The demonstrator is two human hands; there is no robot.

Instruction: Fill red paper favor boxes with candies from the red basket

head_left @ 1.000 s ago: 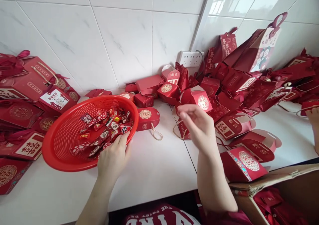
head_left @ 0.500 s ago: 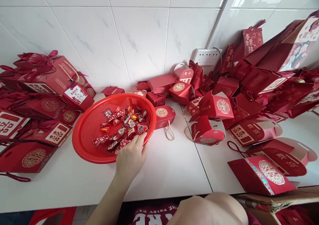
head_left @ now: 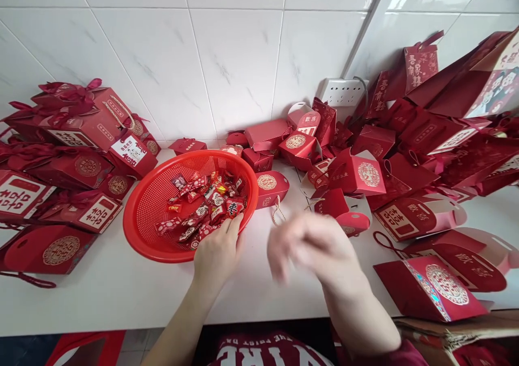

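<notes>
A round red plastic basket (head_left: pixel 140 228) with perforated walls stands on the white table, holding a heap of wrapped candies (head_left: pixel 203 206) in red and brown wrappers. My left hand (head_left: pixel 219 247) is closed over its near right rim, fingers reaching inside close to the candies. Over the table to the right of the basket, my right hand (head_left: pixel 310 247) is raised with bent fingers. Motion smears those fingers, so whether they hold anything does not show. Just behind it lies a red gift box (head_left: pixel 271 188) with a cord loop.
Assembled red boxes with ribbons (head_left: pixel 79 166) are stacked at left. Many red gift boxes (head_left: pixel 365 174) crowd the right side, beside a power strip (head_left: pixel 343 92) against the tiled wall. A cardboard carton (head_left: pixel 450 336) sits below the table's front right edge.
My right hand has come up from the bottom edge to above the table, right of the basket. My left hand stays on the basket's rim. The view has shifted slightly.
</notes>
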